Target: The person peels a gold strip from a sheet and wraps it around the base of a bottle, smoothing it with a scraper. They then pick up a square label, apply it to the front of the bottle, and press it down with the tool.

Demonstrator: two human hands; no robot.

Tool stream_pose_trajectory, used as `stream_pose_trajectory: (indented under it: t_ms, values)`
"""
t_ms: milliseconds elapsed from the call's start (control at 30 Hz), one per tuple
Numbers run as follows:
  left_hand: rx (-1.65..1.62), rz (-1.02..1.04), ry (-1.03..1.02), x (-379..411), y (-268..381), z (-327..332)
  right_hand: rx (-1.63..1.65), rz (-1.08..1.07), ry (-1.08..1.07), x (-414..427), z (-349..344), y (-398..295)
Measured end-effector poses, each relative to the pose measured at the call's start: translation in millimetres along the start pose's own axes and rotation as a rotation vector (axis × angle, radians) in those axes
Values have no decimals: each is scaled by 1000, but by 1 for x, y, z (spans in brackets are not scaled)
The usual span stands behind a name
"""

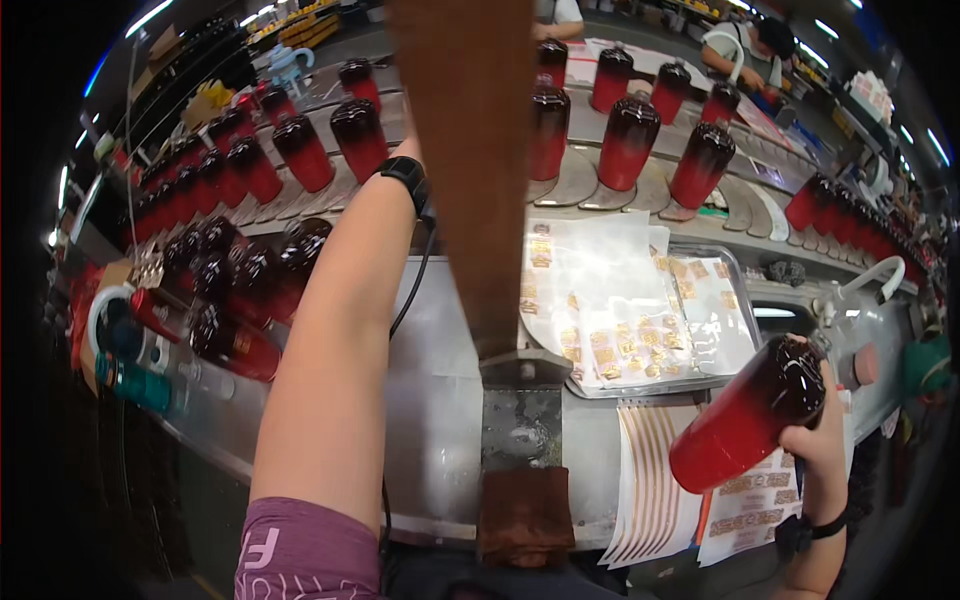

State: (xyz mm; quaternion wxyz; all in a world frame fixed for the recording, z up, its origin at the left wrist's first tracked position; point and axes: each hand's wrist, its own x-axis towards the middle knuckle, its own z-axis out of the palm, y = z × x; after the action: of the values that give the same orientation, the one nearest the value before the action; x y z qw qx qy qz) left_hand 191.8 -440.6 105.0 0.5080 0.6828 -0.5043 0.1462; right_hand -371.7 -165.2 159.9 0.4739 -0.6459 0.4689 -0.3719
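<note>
In my right hand (821,442) is a glossy red glass bottle (739,431) that fades to black at the neck end. It is tilted, its neck towards the upper right, and my fingers wrap the dark shoulder. Below it lie printed label sheets (754,510) and a sheet with gold strips (649,480). My left arm (337,322) reaches forward to the conveyor (480,196), where similar bottles (358,135) stand upright. A brown upright bar (469,165) hides nearly all of my left hand, so its grip does not show.
A clear tray (739,300) holds wet-looking sheets of gold labels (637,341). Bottles lie piled at left (232,345), near a teal bottle (139,382). A clear wash bottle (847,322) with a curved spout stands right. Other people (750,52) work beyond the conveyor.
</note>
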Motion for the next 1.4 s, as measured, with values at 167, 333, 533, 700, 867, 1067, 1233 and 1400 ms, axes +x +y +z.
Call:
stream_pose_trajectory:
  t_ms: [167, 333, 533, 700, 867, 1067, 1233, 1400]
  values:
    - [91, 207, 272, -13, 8, 38, 24, 50, 77, 8, 5, 9]
    - [-7, 106, 83, -28, 27, 36, 54, -34, 69, 42, 12, 2]
    - [-99, 62, 15, -43, 36, 60, 26, -121, 61, 93, 20, -2]
    - [-355, 137, -38, -50, 34, 73, 102, -84, 31, 118, 39, -14]
    - [-373, 83, -80, -58, 61, 59, -10, -246, 15, 158, 59, -13]
    - [-496, 19, -118, -83, 86, -46, -569, -484, 221, 256, 108, -6]
    - [-469, 29, -195, -118, 84, -164, -627, -376, 313, 326, 157, -5]
    - [-629, -74, -179, -170, 94, -267, -573, -343, 354, 362, 182, 24]
